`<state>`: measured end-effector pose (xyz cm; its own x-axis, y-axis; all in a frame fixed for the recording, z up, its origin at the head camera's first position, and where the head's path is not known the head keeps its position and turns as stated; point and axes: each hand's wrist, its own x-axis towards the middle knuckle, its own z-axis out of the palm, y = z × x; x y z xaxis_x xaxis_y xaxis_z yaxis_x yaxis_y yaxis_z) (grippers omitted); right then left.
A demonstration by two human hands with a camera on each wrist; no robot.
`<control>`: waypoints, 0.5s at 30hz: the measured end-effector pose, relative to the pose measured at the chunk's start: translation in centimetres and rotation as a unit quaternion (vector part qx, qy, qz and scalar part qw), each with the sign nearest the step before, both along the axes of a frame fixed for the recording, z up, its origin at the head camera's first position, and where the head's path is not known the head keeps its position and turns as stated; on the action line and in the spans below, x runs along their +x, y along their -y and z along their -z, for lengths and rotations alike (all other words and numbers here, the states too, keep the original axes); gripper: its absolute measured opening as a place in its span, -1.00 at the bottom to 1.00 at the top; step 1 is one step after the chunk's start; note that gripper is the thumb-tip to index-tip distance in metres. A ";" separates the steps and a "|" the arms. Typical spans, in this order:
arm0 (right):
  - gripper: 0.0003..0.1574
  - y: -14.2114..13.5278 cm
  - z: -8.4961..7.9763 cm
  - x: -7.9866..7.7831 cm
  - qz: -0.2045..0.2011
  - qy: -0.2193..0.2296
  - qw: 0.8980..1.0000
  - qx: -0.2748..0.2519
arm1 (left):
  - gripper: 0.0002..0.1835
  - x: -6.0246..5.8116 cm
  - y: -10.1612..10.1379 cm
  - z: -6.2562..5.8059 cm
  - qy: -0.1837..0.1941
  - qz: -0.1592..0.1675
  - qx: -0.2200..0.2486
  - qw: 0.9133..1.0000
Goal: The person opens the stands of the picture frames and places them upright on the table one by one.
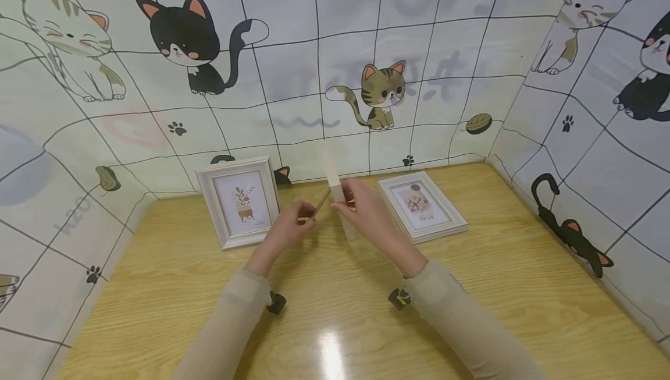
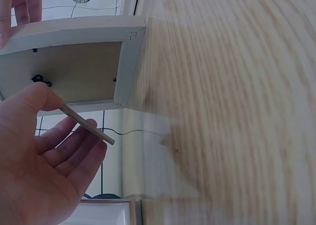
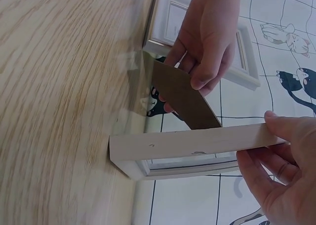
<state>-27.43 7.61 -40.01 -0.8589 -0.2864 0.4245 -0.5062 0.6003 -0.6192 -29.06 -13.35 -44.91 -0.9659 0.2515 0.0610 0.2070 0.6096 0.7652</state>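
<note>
"What stood furthest left of the hands?"

"White wall covering [image 1: 293, 98] with black grid lines and cartoon cats, which also ran behind the grip. Just beside the left hand [image 1: 289, 227], a white picture frame with a potted-plant print [image 1: 238, 202] stood on the yellow wood-grained table [image 1: 335, 275]."

"And that hand's hold?"

"Thumb and fingers pinched a flat brown board [image 3: 180, 93]."

"The right hand [image 1: 370, 216]?"

"It grasped a white-edged frame with a brown back panel [image 3: 173, 145], upright between the two hands, one edge touching the table. Light glared off the tabletop nearer the person."

"Beyond?"

"Right of the grip lay a white frame with a pale pink print [image 1: 423, 205]; farther right, more cat-patterned wall."
</note>
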 end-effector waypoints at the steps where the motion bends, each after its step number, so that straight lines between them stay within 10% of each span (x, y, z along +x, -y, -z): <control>1: -0.57 0.1 0.0 0.0 -0.002 -0.002 1.000 -0.001 | -0.67 0.0 0.0 0.0 -0.001 0.000 0.001 1.000; 15: -0.59 0.8 -0.2 0.1 -0.003 -0.008 1.000 0.020 | -0.65 0.2 0.6 0.5 0.006 0.013 0.019 1.000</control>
